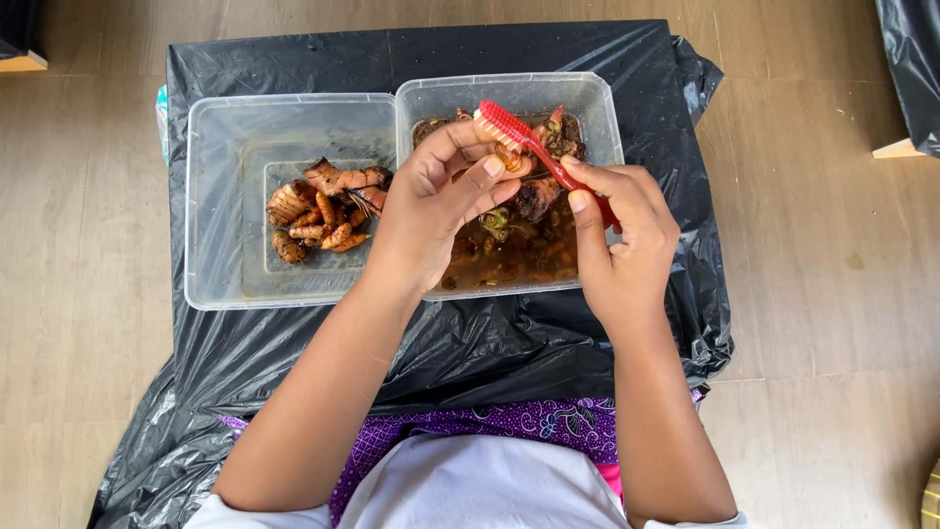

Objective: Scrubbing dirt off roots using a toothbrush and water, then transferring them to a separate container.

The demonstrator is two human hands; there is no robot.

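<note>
Left hand [443, 196] over the right-hand clear tub [602, 108]; thumb and forefinger pinched on a small pale spiral shell [511, 159], the other fingers curled loosely beneath it; the shell sits at the fingertips, just above the brown liquid

Right hand [627, 240] closed round the handle of a red brush [524, 137]; forefinger laid straight along the handle, thumb pressed against its side, remaining fingers folded under; bristle head lies on top of the pinched shell, touching it, just beyond the left fingertips

Below both sets of fingers: dark shells and murky brown water in the right tub; to the left of the left knuckles, well apart, a second clear tub [211, 206] holding a small heap of orange-brown shells [318, 211], apparently without liquid, though glare on the plastic makes that uncertain; black plastic sheet [294, 59] under both tubs; purple patterned cloth [509, 421] on the lap, nearest the wrists

Risks, as judged:
- the pinch is narrow and the shell looks wet; a firm brush stroke could twist it out of the fingertips and drop it into the brown water, with splash
- bristles could flick dirty droplets toward the lap cloth, which the sheet does not cover
- the brush head could slide off the shell onto the thumb; sharp shell edges could scrape the fingertips
- the left wrist hangs over the tub's near rim; leaning on it could tip the tub
</note>
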